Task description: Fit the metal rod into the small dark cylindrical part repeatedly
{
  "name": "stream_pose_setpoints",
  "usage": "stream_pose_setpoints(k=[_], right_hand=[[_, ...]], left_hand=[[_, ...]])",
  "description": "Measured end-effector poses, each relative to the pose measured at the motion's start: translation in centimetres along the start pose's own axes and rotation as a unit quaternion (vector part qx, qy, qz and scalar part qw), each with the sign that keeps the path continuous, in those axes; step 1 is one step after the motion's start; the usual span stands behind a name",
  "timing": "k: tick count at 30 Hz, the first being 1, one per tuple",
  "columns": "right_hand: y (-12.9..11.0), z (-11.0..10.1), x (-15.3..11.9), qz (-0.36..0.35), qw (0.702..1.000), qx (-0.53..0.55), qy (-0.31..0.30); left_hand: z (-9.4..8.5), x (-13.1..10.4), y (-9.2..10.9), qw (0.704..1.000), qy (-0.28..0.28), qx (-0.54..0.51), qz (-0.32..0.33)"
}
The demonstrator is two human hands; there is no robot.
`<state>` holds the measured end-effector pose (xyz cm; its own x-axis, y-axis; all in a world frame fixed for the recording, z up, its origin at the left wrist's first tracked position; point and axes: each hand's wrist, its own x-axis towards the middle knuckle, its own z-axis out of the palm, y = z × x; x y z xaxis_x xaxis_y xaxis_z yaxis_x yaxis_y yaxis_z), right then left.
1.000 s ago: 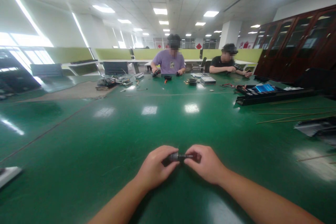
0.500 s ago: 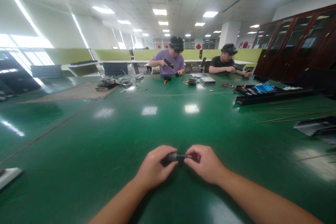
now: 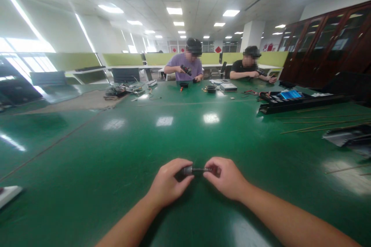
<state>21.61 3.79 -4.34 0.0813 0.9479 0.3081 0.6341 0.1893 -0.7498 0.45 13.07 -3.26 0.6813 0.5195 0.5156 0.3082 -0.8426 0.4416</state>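
My left hand (image 3: 167, 183) is closed around a small dark cylinder with a grey end (image 3: 188, 170), thumb and fingers on its two sides. From that grey end a thin metal rod (image 3: 198, 169) runs sideways to my right hand (image 3: 227, 179). The thumb and forefinger of that hand pinch the rod's far end. Whether rod and cylinder are one piece cannot be made out. Both hands are low over the green table (image 3: 139, 139), at the near middle.
Across the table two people (image 3: 187, 67) (image 3: 245, 65) handle dark tools. Loose parts and wires (image 3: 121, 90) lie at the far left, a black tray (image 3: 290, 100) and thin rods (image 3: 321, 123) on the right. A white object (image 3: 10, 196) is at the near left.
My left hand has shifted slightly left with the cylinder, and a little more of the thin rod shows between my hands. The right hand keeps its pinch. The view has tilted slightly.
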Motion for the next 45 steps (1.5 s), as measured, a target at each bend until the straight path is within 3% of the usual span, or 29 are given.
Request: stream_pose_setpoints(k=[45], right_hand=[[0.30, -0.24, -0.01, 0.006, 1.000, -0.011, 0.009]], left_hand=[[-0.62, -0.04, -0.27, 0.999, 0.026, 0.016, -0.015]])
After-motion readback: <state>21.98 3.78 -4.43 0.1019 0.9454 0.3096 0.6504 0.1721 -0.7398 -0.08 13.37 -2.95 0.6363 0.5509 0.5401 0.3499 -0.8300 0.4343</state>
